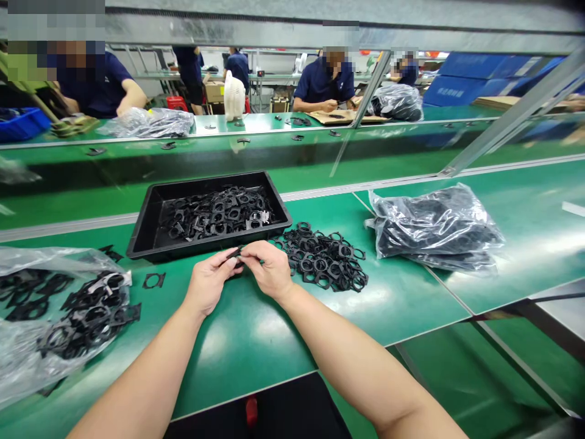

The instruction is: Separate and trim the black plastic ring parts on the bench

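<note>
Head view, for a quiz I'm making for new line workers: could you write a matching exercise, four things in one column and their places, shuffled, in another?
Things
1. Black tray
2. Loose pile of black ring-shaped parts
3. Clear plastic bags of black parts
4. Small dark part

Places
A. At the fingertips of the left hand and right hand
B. Right of the loose pile
C. Just beyond the hands
D. Directly right of the right hand

Right pairs: 1-C, 2-D, 3-B, 4-A
</note>
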